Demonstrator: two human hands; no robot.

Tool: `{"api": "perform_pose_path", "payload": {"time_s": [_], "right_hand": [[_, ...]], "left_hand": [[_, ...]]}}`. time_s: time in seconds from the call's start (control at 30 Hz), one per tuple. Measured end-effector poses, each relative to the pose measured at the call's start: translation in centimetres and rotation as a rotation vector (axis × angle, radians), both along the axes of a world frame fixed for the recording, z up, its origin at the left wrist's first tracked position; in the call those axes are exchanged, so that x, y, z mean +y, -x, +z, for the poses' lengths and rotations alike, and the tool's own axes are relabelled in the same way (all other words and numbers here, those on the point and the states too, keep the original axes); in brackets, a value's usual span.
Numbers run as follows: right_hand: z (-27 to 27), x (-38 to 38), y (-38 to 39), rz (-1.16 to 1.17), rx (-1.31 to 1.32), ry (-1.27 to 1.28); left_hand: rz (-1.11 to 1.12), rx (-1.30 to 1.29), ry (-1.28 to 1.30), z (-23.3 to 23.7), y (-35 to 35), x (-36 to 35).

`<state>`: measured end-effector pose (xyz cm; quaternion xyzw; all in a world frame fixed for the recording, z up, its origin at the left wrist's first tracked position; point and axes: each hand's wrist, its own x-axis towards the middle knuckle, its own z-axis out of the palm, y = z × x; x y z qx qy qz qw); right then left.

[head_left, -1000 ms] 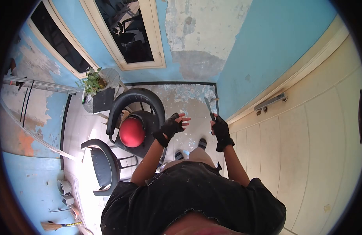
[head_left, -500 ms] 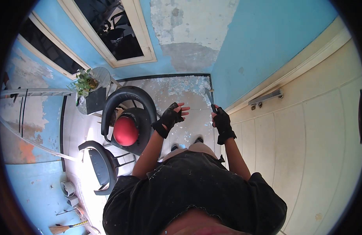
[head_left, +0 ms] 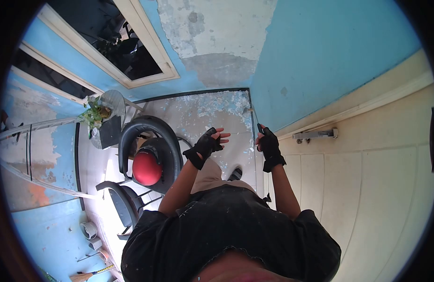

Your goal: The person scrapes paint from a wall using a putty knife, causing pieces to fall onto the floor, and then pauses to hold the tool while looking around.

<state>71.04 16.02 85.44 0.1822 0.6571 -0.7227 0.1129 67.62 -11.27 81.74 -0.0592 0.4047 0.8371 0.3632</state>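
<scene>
My right hand, in a black fingerless glove, is closed around the dark handle of a scraper. The scraper's thin metal shaft points away from me, its head overlapping the floor near the wall corner in this view. My left hand, gloved the same way, is held out in front of my body with its fingers stretched and nothing in them. Below and beyond both hands lie paint flakes on the tiled floor.
On the left, a black armchair carries a red helmet. Behind it stands a glass table with a potted plant. A second chair is nearer me. The door lies to the right; the far wall has a peeled patch.
My view has turned slightly, and my body has shifted with one leg lifted or stepping. My right hand still grips the scraper, now seen more edge-on; my left stays open.
</scene>
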Motion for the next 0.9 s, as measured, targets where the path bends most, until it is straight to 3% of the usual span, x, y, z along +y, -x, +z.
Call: {"api": "perform_pose_path", "payload": {"time_s": [0.47,0.77,0.9], "right_hand": [[-0.9,-4.4,14.2,-0.088,0.0,-0.011],[-3.8,-1.3,17.5,-0.245,-0.081,0.161],[-3.6,0.2,21.6,-0.261,0.015,0.178]], "left_hand": [[-0.175,0.044,0.038,-1.5,18.9,-1.7],[-0.341,0.026,0.089,-0.4,27.3,1.2],[-0.354,0.018,0.098,0.6,30.6,2.4]]}}
